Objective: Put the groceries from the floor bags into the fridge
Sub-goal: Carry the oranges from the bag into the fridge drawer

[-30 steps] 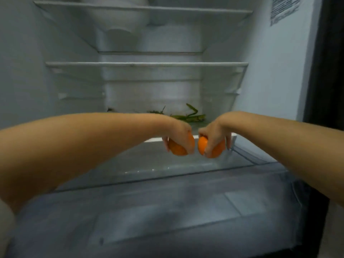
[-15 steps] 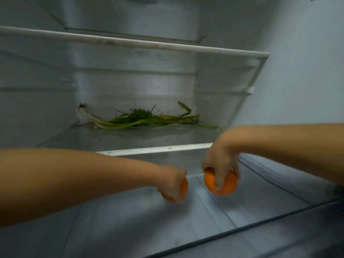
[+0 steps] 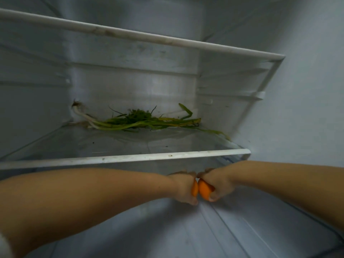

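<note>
Both my arms reach into the open fridge, under the front rim of a glass shelf. My left hand grips an orange, of which only a thin slice shows past the fingers. My right hand holds a second orange from above, thumb curled under it. The two oranges touch each other, just above the lower glass surface. Whether they rest on it I cannot tell.
A bunch of green onions and herbs lies at the back of the glass shelf. Another shelf rim runs above. The fridge's right wall is close to my right forearm.
Both hands have moved deeper into the fridge and closer together, so the oranges now touch. The view has moved nearer to the shelves.
</note>
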Demonstrator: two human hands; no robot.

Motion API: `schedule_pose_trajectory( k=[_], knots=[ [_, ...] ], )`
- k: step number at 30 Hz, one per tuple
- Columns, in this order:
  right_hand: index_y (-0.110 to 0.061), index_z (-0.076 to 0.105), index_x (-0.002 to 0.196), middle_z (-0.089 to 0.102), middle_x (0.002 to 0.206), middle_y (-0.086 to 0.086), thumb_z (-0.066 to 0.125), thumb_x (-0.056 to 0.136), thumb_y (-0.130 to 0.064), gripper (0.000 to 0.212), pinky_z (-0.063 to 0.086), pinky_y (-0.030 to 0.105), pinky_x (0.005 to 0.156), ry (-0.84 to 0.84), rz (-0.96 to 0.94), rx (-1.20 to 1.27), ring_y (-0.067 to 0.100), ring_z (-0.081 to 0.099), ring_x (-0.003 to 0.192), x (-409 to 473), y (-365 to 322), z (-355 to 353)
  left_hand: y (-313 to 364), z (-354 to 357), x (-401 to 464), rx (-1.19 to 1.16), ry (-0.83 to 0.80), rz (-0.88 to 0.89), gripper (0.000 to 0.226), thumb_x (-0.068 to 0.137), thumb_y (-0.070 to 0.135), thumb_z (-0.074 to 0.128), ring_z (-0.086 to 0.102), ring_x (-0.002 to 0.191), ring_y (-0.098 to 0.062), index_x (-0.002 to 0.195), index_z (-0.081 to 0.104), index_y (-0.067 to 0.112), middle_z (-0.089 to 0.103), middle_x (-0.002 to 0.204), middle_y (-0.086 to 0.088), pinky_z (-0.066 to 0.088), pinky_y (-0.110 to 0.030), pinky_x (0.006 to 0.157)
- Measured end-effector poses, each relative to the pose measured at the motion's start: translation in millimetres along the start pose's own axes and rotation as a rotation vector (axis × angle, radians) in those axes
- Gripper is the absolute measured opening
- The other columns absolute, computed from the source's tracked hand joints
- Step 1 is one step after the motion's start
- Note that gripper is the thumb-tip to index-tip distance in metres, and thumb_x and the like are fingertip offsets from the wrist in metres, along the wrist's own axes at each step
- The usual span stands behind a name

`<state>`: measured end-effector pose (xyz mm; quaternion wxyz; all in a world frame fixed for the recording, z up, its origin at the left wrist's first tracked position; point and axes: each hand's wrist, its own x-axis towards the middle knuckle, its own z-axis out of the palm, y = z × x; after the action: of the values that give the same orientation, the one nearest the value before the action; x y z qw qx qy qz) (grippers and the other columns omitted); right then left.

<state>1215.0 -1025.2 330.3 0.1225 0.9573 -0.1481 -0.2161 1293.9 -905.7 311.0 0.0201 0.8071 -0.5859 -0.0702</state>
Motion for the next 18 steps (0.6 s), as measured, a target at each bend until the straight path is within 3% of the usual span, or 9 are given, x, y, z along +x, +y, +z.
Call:
schedule_pose_trajectory(
  k=[3,5,9,11,13,15,17,18],
  knots=[
    [-0.014,0.016,0.150,0.039,0.147,0.013,0.065,0.082,-0.048,0.090,0.038,0.040,0.108,-0.043,0.075,-0.020,0.031,0.044,0.130,-4.1,2.4,-11.6,6.2,-6.8,-7.8,0.072,-0.034,-0.018,0.082,0.083,0.041,0.066,0.037,0.132,-0.028,0.145,0.021,0.011,0.042,0.139,-0.012,0.039,-0.034,0.102],
    [-0.017,0.008,0.152,0.031,0.153,0.010,0.063,0.083,-0.051,0.095,0.038,0.041,0.109,-0.108,0.127,0.010,0.031,0.043,0.132,-16.7,5.8,-27.7,12.2,-17.7,-18.5,0.127,-0.054,-0.034,0.087,0.084,0.043,0.065,0.033,0.135,-0.029,0.148,0.016,0.010,0.035,0.145,-0.013,0.036,-0.032,0.104],
    [-0.017,0.018,0.151,0.030,0.153,0.010,0.058,0.091,-0.042,0.077,0.042,0.039,0.106,-0.204,0.187,0.169,0.029,0.044,0.129,-63.7,-1.5,-56.5,29.4,-48.6,-55.1,0.239,-0.141,-0.070,0.075,0.087,0.041,0.062,0.038,0.132,-0.030,0.146,0.026,0.012,0.035,0.145,-0.014,0.037,-0.033,0.099],
    [-0.014,0.031,0.147,0.043,0.142,0.014,0.056,0.094,-0.036,0.063,0.046,0.038,0.099,-0.179,0.198,0.263,0.025,0.049,0.113,-88.3,-10.7,-65.9,37.4,-61.9,-77.9,0.228,-0.197,-0.097,0.062,0.089,0.037,0.061,0.046,0.125,-0.029,0.140,0.038,0.013,0.045,0.138,-0.012,0.041,-0.033,0.096],
    [-0.012,0.043,0.139,0.059,0.110,0.009,0.055,0.095,-0.033,0.050,0.051,0.038,0.085,-0.086,0.164,0.295,0.019,0.055,0.090,-111.6,-21.3,-73.0,44.7,-74.8,-104.1,0.183,-0.186,-0.163,0.055,0.089,0.037,0.060,0.052,0.117,-0.027,0.136,0.045,0.012,0.051,0.126,-0.009,0.044,-0.040,0.101],
    [-0.010,0.054,0.127,0.059,0.080,0.001,0.052,0.096,-0.028,0.036,0.053,0.034,0.071,0.101,0.085,0.252,0.012,0.057,0.069,-135.3,-34.2,-77.7,53.5,-87.6,-133.6,0.124,-0.081,-0.222,0.044,0.090,0.033,0.059,0.058,0.091,-0.021,0.127,0.055,0.009,0.055,0.108,-0.008,0.051,-0.041,0.093],
    [-0.008,0.063,0.115,0.063,0.073,-0.002,0.049,0.095,-0.024,0.028,0.056,0.033,0.074,0.328,-0.001,0.187,0.013,0.060,0.063,-162.6,-52.2,-79.0,64.6,-97.6,-168.6,0.104,0.081,-0.274,0.033,0.091,0.028,0.056,0.058,0.071,-0.020,0.115,0.064,0.008,0.061,0.098,-0.010,0.054,-0.038,0.079],
    [-0.008,0.065,0.110,0.066,0.077,0.001,0.048,0.094,-0.022,0.028,0.056,0.033,0.078,0.436,-0.035,0.149,0.017,0.063,0.067,-177.4,-62.2,-78.1,70.7,-100.1,-188.0,0.118,0.178,-0.307,0.031,0.090,0.028,0.055,0.062,0.074,-0.024,0.112,0.066,0.009,0.064,0.098,-0.010,0.055,-0.039,0.079]
  ],
)
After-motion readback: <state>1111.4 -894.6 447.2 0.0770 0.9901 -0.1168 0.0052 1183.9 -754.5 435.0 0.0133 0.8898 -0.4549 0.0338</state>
